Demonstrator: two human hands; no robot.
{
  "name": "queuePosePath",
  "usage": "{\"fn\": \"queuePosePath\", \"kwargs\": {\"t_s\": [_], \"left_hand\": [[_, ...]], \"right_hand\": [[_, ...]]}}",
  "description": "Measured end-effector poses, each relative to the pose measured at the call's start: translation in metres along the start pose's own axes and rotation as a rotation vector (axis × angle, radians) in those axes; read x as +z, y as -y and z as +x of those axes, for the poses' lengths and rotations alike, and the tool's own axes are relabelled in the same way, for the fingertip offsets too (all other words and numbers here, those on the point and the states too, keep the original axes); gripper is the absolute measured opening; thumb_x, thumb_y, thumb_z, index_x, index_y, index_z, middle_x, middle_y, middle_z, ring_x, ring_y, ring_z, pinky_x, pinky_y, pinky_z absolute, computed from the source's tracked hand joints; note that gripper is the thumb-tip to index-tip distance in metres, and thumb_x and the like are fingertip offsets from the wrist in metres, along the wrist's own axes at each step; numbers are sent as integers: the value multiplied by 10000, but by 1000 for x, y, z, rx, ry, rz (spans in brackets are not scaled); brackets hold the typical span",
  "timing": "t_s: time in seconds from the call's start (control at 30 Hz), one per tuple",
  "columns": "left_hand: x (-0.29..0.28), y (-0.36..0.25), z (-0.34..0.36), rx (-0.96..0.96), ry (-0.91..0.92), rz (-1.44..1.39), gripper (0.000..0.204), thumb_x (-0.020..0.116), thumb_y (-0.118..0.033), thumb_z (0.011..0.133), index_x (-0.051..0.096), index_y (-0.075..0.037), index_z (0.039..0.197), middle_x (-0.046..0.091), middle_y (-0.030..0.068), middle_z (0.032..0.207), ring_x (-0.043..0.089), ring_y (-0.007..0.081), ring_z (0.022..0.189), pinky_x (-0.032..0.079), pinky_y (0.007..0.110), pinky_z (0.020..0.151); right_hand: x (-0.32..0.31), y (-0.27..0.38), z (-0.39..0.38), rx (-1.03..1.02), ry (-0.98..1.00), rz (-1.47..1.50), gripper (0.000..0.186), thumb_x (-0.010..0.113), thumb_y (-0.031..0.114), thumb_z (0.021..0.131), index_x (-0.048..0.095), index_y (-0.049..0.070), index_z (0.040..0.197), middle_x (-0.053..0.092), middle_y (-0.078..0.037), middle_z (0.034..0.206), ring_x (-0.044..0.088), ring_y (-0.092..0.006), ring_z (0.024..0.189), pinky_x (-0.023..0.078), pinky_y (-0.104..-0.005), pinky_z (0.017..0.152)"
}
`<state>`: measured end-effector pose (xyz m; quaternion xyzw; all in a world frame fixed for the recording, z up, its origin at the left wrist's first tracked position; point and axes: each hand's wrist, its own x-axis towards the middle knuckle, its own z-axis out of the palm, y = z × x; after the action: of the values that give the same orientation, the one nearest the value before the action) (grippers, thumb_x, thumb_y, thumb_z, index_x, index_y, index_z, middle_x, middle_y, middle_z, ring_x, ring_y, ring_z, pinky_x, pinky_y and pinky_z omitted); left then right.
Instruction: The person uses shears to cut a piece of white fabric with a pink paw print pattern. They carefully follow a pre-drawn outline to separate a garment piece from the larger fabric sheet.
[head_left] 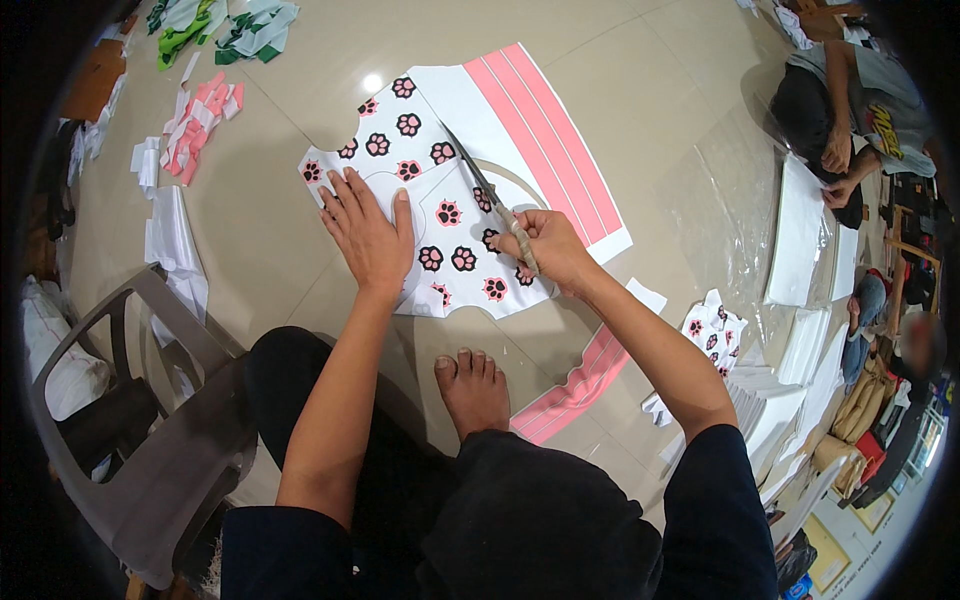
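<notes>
Scissors (488, 190) gripped in your right hand (556, 250), left hand (376, 235) spread flat on paw-print sheet (452, 232), looks mid-cut, so next snip needs it steady.

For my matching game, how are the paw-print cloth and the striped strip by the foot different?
The paw-print cloth has pink and black paws, while the striped strip has pink stripes. The paw-print cloth is broad; the striped strip is long and narrow. The left hand lies on the paw-print cloth, but neither hand touches the striped strip. Both show pink and white.
</notes>
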<state>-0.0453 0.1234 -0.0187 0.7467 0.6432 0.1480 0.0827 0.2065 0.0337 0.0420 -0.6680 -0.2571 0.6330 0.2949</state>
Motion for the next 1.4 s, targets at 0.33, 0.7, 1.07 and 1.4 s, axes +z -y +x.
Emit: {"fn": "queuePosePath", "kwargs": {"t_s": [0.33, 0.7, 1.07, 1.4], "left_hand": [[0, 1, 0, -2, 1, 7, 888, 540, -509, 1124, 264, 87, 1722, 217, 347, 1796, 185, 555, 1662, 121, 645, 1356], [1, 1, 0, -5, 4, -4, 888, 526, -521, 1129, 266, 86, 1722, 219, 349, 1796, 181, 557, 1660, 118, 649, 1351], [0, 0, 0, -7, 11, 11, 887, 524, -516, 1130, 249, 75, 1731, 212, 337, 1802, 175, 549, 1667, 114, 640, 1357], [1, 1, 0, 14, -18, -9, 880, 511, -526, 1135, 279, 95, 1713, 237, 354, 1786, 180, 562, 1659, 129, 661, 1344]], "right_hand": [[-2, 1, -2, 3, 13, 23, 314, 929, 191, 906, 665, 26, 863, 640, -31, 654, 558, -89, 497, 415, -284, 461], [3, 17, 14, 27, 2, -2, 322, 936, 218, 876, 685, 20, 905, 669, -35, 718, 561, -78, 515, 433, -264, 470], [6, 30, 20, 10, 18, 37, 335, 940, 209, 888, 654, 37, 912, 656, -33, 702, 565, -73, 498, 431, -249, 455], [4, 26, 22, -4, 12, 9, 310, 930, 197, 887, 680, 14, 894, 672, -49, 700, 587, -92, 524, 450, -269, 480]]}}
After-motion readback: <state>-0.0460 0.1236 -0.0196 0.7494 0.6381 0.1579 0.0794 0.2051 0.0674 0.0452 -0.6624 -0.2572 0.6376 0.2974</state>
